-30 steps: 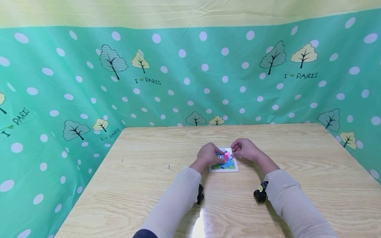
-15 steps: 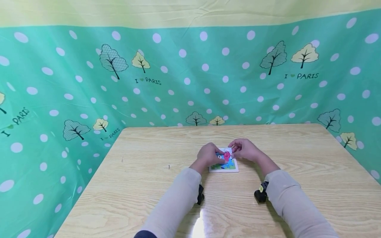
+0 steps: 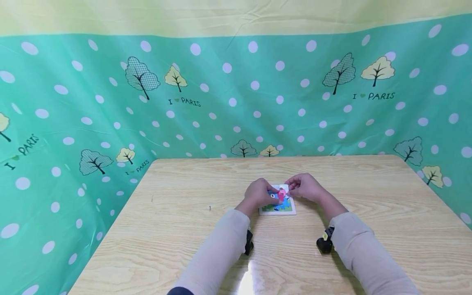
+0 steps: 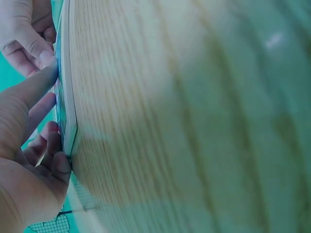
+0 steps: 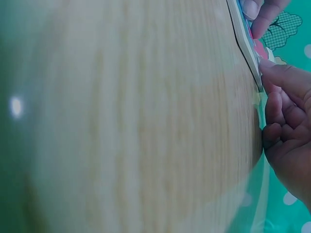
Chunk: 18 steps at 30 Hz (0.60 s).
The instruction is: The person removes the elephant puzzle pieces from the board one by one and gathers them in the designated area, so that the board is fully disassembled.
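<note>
One pink piece [image 3: 282, 193] between both grips [image 3: 259, 192] [image 3: 307, 187]

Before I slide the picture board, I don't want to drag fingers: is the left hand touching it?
Touching: the left wrist view shows the left hand, its thumb tip against the picture board, no gap.

Green polka-dotted cloth [image 3: 217, 98] with printed trees [image 3: 141, 74] behind pale wooden table [image 3: 158, 229]

Tabletop [image 3: 177, 229] from above (head view), close in both wrist views.
</note>
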Tool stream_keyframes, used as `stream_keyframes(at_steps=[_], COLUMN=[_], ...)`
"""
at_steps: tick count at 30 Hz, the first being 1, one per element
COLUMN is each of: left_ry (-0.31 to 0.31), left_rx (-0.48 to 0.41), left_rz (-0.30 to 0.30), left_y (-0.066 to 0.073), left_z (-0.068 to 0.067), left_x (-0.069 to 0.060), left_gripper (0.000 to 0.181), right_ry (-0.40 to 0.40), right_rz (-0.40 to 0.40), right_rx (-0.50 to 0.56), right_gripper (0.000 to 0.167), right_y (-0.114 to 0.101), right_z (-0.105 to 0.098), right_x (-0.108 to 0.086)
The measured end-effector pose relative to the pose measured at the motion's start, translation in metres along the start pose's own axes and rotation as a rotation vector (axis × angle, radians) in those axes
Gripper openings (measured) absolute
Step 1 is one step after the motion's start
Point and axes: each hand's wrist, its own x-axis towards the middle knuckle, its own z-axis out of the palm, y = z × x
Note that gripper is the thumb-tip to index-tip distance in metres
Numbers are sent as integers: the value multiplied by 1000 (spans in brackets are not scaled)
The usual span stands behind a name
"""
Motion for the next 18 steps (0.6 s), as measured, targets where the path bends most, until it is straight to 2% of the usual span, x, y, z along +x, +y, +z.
stream_keyframes(at_steps=[18], left_ry=[-9], left_rx=[0], left_rz=[7], left_y=[-2], left_z=[0], left_x=[1], left_gripper=[33], right_ry=[3], right_rz=[65], right_rx=[39], right_gripper=[37], right_y=[4], right_z=[-14], right_x=[-3])
